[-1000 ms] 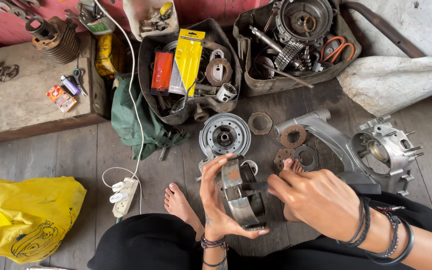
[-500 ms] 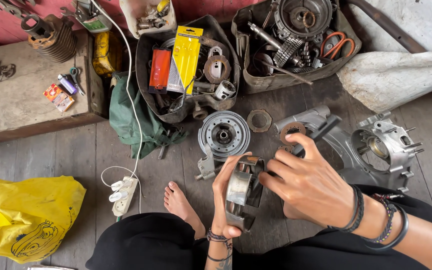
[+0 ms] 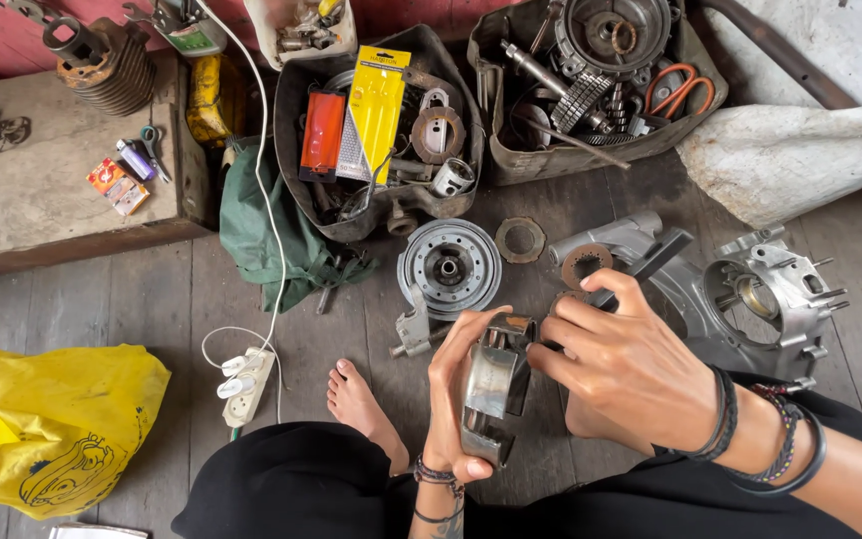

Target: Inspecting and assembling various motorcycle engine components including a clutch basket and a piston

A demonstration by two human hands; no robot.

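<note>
A grey curved metal engine part (image 3: 492, 391) is grasped around its edge by the left hand (image 3: 451, 399), just below the round silver ribbed drum (image 3: 449, 268) on the wooden floor. Its upper end is pinched by the fingertips of the right hand (image 3: 631, 364), right of the drum.

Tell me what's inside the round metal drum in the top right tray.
The drum holds a central hub and a rusty ring. Its floor beneath is too dark to see.
</note>
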